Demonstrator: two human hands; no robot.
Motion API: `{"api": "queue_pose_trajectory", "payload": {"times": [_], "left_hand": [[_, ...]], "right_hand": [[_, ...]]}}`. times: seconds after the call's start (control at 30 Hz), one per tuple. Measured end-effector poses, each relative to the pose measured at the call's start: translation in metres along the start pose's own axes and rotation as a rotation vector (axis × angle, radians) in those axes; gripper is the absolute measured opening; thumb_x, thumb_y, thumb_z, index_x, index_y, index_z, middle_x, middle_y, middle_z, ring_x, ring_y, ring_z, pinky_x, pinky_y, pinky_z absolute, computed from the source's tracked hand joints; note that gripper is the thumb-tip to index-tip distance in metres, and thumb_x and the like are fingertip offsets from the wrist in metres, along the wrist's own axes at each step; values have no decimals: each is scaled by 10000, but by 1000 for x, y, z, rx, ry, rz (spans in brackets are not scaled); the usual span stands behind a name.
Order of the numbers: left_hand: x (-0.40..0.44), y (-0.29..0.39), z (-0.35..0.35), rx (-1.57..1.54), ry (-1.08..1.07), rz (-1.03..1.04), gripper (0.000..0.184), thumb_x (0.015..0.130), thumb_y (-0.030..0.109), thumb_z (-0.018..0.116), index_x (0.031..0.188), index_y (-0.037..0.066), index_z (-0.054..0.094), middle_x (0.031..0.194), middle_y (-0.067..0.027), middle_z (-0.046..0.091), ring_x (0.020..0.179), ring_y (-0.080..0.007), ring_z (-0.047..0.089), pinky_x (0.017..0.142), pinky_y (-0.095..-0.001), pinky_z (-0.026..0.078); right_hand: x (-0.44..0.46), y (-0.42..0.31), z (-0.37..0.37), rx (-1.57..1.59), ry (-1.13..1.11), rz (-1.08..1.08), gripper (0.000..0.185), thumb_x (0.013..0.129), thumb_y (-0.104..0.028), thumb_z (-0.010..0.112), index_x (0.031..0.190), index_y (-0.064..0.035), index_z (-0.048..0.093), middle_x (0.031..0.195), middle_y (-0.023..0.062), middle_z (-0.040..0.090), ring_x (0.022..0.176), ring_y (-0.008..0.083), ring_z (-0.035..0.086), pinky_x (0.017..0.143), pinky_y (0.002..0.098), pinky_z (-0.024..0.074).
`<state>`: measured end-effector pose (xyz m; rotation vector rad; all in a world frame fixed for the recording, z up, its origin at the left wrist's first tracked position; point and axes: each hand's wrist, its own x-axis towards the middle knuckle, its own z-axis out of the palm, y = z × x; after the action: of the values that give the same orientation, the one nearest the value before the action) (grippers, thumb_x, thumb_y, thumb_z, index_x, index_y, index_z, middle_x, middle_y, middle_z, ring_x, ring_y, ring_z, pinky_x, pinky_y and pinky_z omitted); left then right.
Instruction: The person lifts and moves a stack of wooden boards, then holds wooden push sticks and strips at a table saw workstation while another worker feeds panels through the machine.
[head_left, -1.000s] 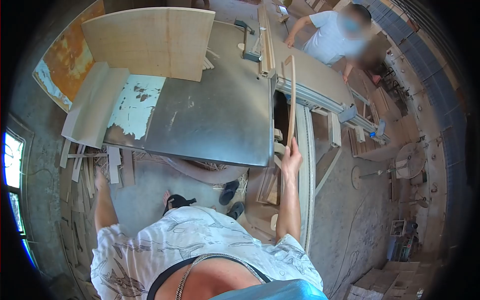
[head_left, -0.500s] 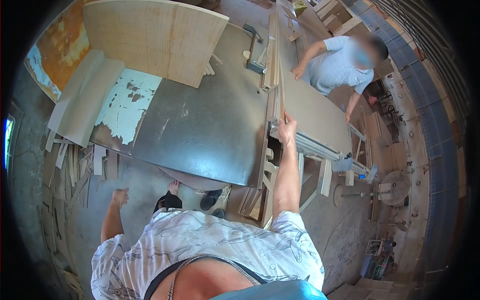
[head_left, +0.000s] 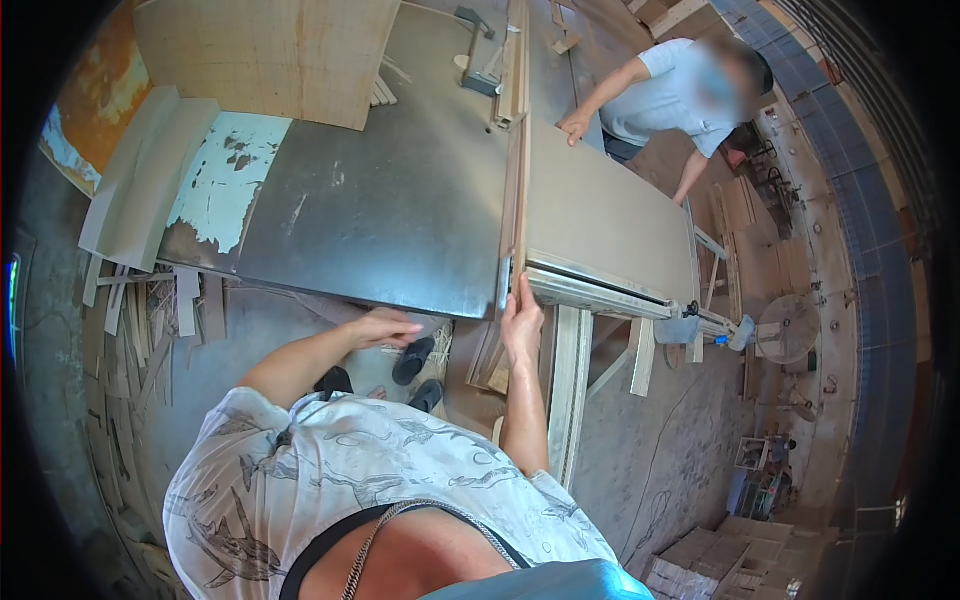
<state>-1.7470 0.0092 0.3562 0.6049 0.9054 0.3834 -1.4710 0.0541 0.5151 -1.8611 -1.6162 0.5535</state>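
A long narrow wooden strip (head_left: 517,215) stands along the seam between the dark machine table (head_left: 385,220) and a wide flat tan board (head_left: 605,220). At the near end of that strip is my right hand (head_left: 522,325), with thumb and fingers closed about it; the exact contact is partly hidden. My left hand (head_left: 385,328) hangs in the air beside the dark table's near edge, fingers stretched out and holding nothing. Below the board's near edge runs a metal rail (head_left: 600,293). Across the board, a co-worker (head_left: 670,110) rests one hand on its far edge and the other at its right side.
A large plywood panel (head_left: 265,60) and pale bent boards (head_left: 150,180) lie on the dark table's left. A grey metal clamp-like fixture (head_left: 482,65) sits at its far side. Offcuts (head_left: 150,330) pile on the floor at left; slippers (head_left: 412,360) lie near my feet.
My left hand has come up and right, towards the table edge. My right hand has shifted to the strip's near end. The tan board now sits flush beside the strip, and the view has shifted.
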Motion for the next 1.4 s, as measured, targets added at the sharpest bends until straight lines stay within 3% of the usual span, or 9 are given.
{"api": "queue_pose_trajectory", "payload": {"times": [0.13,0.27,0.47,0.5,0.6,0.67,0.83,1.2,1.4], "left_hand": [[48,14,83,-286,-101,114,907,867,582,806,1438,-57,509,1329,-188,610,1226,-244,601,1113,-385,482],[72,18,150,-518,-122,128,911,852,651,783,1421,-14,528,1313,-160,616,1198,-230,598,1103,-399,467],[43,-1,209,-513,-48,100,563,907,555,776,1199,90,651,1034,-10,689,958,-139,647,828,-337,544],[21,4,218,-429,33,113,523,915,511,786,1189,86,655,1028,-14,691,945,-135,652,798,-333,553],[0,-9,215,-237,99,185,430,916,336,828,1162,33,647,1011,-44,698,899,-141,676,698,-321,576],[-20,0,205,-182,146,171,441,902,312,844,1153,11,642,1014,-50,697,879,-149,682,693,-320,580],[-94,16,123,-146,101,130,473,935,377,803,1209,21,656,1067,-75,709,963,-182,674,769,-335,551],[-421,4,-149,-68,515,169,437,878,263,855,1150,-34,686,1044,-148,756,970,-218,739,853,-376,615],[-546,-9,-278,-165,611,271,440,899,273,831,1200,-3,666,1070,-141,755,1007,-232,734,840,-400,591]], "right_hand": [[-73,27,-3,-16,62,-80,499,1002,-49,580,1497,-12,526,1256,341,654,1161,467,663,934,468,543],[-170,14,-37,43,-42,127,468,1015,-32,579,1474,46,530,1444,283,590,1352,360,590,1072,365,487],[-257,22,-68,140,28,139,468,1010,-48,622,1465,36,555,1442,236,618,1345,288,598,1073,371,488],[-255,17,-74,78,78,70,467,1010,-56,638,1462,34,562,1333,209,695,1173,268,698,969,366,548],[-229,17,-85,63,167,-55,466,1020,-69,636,1467,35,553,1182,164,729,900,184,713,777,318,573],[-203,13,-83,101,195,-65,486,1032,-70,622,1502,0,524,1008,80,677,761,96,606,641,266,491],[-156,17,-38,358,235,-131,507,1056,-80,594,1552,-80,491,786,-37,559,561,34,434,474,219,335],[-184,-110,127,914,-143,460,516,1061,-144,609,1561,-154,483,790,30,592,506,62,426,410,250,355],[-200,-147,175,969,-131,542,494,1076,-154,570,1560,-130,474,772,-5,565,529,49,440,414,219,345]]}}
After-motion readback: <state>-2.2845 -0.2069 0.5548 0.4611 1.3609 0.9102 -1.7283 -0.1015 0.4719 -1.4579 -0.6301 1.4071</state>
